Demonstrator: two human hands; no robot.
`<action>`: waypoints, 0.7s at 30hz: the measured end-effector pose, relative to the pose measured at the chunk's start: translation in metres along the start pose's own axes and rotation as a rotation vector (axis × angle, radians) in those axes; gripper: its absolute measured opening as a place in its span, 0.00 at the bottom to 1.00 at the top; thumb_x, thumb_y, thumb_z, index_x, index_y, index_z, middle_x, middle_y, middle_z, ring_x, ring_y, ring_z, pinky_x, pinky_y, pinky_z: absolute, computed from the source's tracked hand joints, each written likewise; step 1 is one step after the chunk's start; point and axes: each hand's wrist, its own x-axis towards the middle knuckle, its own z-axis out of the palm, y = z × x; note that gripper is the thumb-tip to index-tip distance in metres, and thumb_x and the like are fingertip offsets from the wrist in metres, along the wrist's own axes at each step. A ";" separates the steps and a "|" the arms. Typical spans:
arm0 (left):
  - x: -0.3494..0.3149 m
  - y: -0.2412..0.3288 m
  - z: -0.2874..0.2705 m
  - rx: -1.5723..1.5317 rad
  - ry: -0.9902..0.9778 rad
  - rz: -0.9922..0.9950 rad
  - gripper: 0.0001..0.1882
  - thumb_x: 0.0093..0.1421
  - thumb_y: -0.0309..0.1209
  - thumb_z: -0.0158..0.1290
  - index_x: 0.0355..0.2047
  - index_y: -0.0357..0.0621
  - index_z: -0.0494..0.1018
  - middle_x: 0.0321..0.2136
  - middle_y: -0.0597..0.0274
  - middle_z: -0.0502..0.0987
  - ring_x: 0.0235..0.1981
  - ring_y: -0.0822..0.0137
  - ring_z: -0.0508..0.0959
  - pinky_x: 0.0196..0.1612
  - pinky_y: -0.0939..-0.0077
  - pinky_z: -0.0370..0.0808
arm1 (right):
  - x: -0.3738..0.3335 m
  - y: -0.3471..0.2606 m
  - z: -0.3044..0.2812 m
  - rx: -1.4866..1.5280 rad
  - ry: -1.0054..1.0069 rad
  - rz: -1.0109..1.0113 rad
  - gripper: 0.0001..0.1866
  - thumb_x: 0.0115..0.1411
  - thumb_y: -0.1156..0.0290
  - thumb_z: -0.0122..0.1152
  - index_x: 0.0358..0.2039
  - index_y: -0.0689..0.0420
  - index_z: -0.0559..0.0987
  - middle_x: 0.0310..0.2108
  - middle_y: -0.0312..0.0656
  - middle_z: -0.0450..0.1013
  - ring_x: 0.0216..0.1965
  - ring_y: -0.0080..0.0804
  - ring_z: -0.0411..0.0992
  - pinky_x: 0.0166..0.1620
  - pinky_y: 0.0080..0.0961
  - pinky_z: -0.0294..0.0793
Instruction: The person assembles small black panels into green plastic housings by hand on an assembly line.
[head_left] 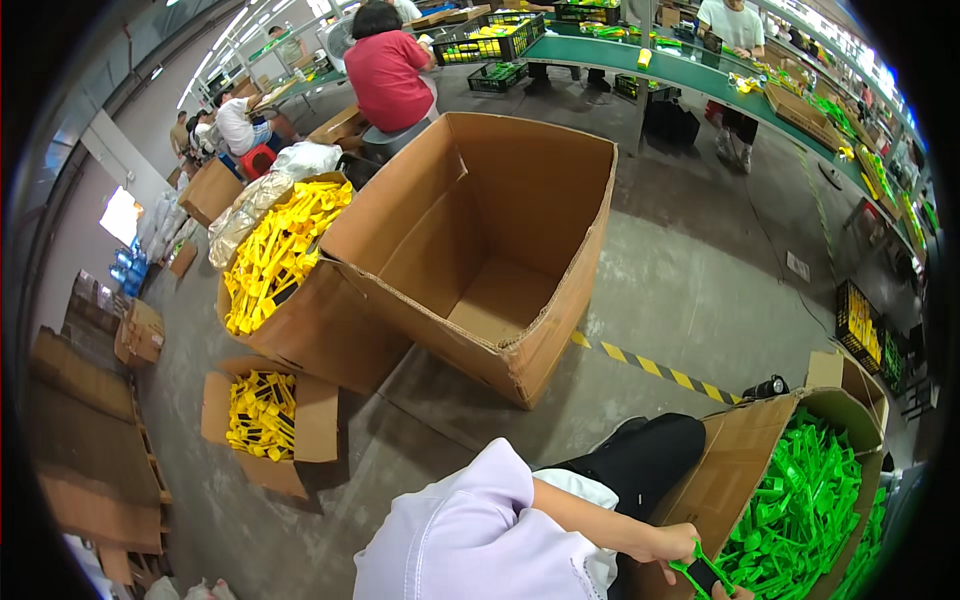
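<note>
Head view: big empty cardboard box [480, 250] tilted open at centre. Left of it, two cartons of yellow plastic parts [280, 250], the smaller [262, 415] lower down. Lower right of it, carton of green plastic parts [800, 500]. Right hand [680, 548] at that carton's near edge, fingers clamped on a green strip [695, 570]. Left hand not visible.

The green plastic piece [700, 572] in your fingers is a thin, strap-like strip, tilted from ten to four o'clock. It sits at the near rim of the cardboard box [735, 450], at nine o'clock of its jumbled heap of green plastic parts [800, 510].
</note>
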 end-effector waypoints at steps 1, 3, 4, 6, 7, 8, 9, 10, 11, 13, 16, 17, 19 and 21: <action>-0.005 0.005 0.004 0.002 0.027 0.002 0.12 0.51 0.21 0.51 0.38 0.32 0.68 0.23 0.61 0.70 0.26 0.64 0.74 0.30 0.62 0.81 | 0.001 0.001 0.000 -0.001 0.010 0.003 0.26 0.52 0.58 0.68 0.13 0.59 0.63 0.11 0.37 0.55 0.16 0.29 0.50 0.22 0.30 0.54; 0.002 0.000 0.003 0.028 0.019 0.015 0.12 0.50 0.21 0.54 0.36 0.32 0.69 0.24 0.59 0.71 0.26 0.63 0.75 0.28 0.64 0.81 | 0.001 0.002 0.002 -0.047 0.055 -0.017 0.26 0.51 0.59 0.69 0.12 0.58 0.63 0.11 0.36 0.55 0.15 0.28 0.50 0.22 0.30 0.54; 0.004 -0.002 0.002 0.051 0.017 0.025 0.12 0.49 0.21 0.57 0.35 0.32 0.70 0.25 0.57 0.72 0.25 0.63 0.76 0.26 0.66 0.81 | 0.001 0.002 0.002 -0.047 0.059 -0.019 0.26 0.51 0.59 0.69 0.12 0.58 0.63 0.11 0.36 0.55 0.15 0.28 0.50 0.22 0.30 0.54; 0.004 -0.002 0.006 0.095 0.083 0.058 0.12 0.49 0.21 0.58 0.33 0.30 0.71 0.25 0.56 0.73 0.23 0.64 0.76 0.24 0.69 0.81 | 0.002 0.007 0.002 -0.029 0.060 -0.059 0.25 0.52 0.59 0.68 0.12 0.57 0.63 0.11 0.35 0.55 0.15 0.27 0.50 0.21 0.30 0.53; 0.003 -0.001 0.009 0.137 0.152 0.088 0.11 0.49 0.21 0.59 0.32 0.29 0.72 0.24 0.56 0.73 0.21 0.66 0.77 0.23 0.72 0.81 | 0.004 0.011 0.003 -0.029 0.064 -0.060 0.25 0.52 0.59 0.68 0.12 0.57 0.63 0.11 0.35 0.55 0.15 0.27 0.50 0.21 0.30 0.53; 0.001 0.001 0.011 0.138 0.151 0.091 0.11 0.49 0.21 0.59 0.32 0.29 0.72 0.24 0.56 0.73 0.21 0.66 0.77 0.23 0.72 0.81 | 0.005 0.016 0.004 -0.027 0.073 -0.102 0.25 0.52 0.59 0.68 0.12 0.58 0.63 0.11 0.35 0.55 0.15 0.27 0.50 0.21 0.30 0.53; -0.004 0.005 0.014 0.162 0.184 0.107 0.09 0.48 0.21 0.59 0.30 0.29 0.72 0.25 0.55 0.74 0.21 0.66 0.77 0.22 0.74 0.80 | 0.006 0.021 0.006 -0.026 0.082 -0.142 0.25 0.52 0.59 0.68 0.12 0.58 0.64 0.11 0.35 0.56 0.14 0.27 0.50 0.20 0.30 0.53; -0.007 0.006 0.015 0.184 0.219 0.123 0.08 0.48 0.21 0.59 0.27 0.29 0.73 0.25 0.54 0.75 0.22 0.65 0.78 0.22 0.75 0.80 | 0.007 0.024 0.007 -0.026 0.084 -0.143 0.25 0.52 0.59 0.68 0.12 0.58 0.64 0.11 0.35 0.56 0.14 0.27 0.50 0.20 0.30 0.53; -0.007 0.005 0.015 0.184 0.218 0.125 0.08 0.48 0.21 0.59 0.27 0.29 0.73 0.25 0.54 0.75 0.22 0.65 0.78 0.22 0.75 0.80 | 0.007 0.028 0.008 -0.053 0.108 -0.167 0.25 0.52 0.59 0.68 0.12 0.58 0.64 0.11 0.35 0.56 0.14 0.27 0.50 0.20 0.30 0.53; -0.007 0.001 0.015 0.174 0.228 0.141 0.07 0.47 0.20 0.59 0.25 0.28 0.73 0.24 0.54 0.75 0.21 0.65 0.78 0.21 0.75 0.80 | 0.008 0.034 0.009 -0.081 0.132 -0.192 0.25 0.52 0.59 0.68 0.12 0.58 0.64 0.10 0.34 0.57 0.14 0.26 0.51 0.19 0.29 0.53; -0.008 0.000 0.015 0.167 0.238 0.152 0.06 0.46 0.20 0.59 0.25 0.29 0.73 0.21 0.54 0.75 0.20 0.66 0.78 0.19 0.75 0.79 | 0.009 0.036 0.011 -0.068 0.150 -0.236 0.26 0.52 0.57 0.68 0.11 0.58 0.65 0.10 0.35 0.57 0.13 0.27 0.51 0.19 0.30 0.53; -0.009 0.000 0.016 0.166 0.239 0.152 0.06 0.46 0.20 0.59 0.25 0.29 0.73 0.21 0.54 0.75 0.20 0.66 0.78 0.19 0.75 0.79 | 0.009 0.035 0.010 -0.098 0.139 -0.231 0.26 0.52 0.57 0.68 0.11 0.58 0.65 0.10 0.36 0.58 0.13 0.27 0.52 0.19 0.30 0.54; -0.010 0.000 0.018 0.166 0.227 0.133 0.05 0.46 0.19 0.58 0.23 0.29 0.73 0.18 0.55 0.74 0.17 0.67 0.77 0.17 0.75 0.77 | 0.008 0.035 0.007 -0.130 0.129 -0.226 0.26 0.52 0.56 0.68 0.11 0.59 0.65 0.10 0.36 0.58 0.13 0.27 0.52 0.19 0.29 0.54; -0.008 -0.003 0.020 0.145 0.235 0.127 0.05 0.46 0.19 0.57 0.23 0.29 0.72 0.16 0.55 0.74 0.15 0.67 0.76 0.16 0.75 0.76 | 0.007 0.029 0.003 -0.090 0.075 -0.218 0.27 0.52 0.55 0.67 0.11 0.59 0.65 0.09 0.37 0.58 0.13 0.27 0.53 0.19 0.29 0.55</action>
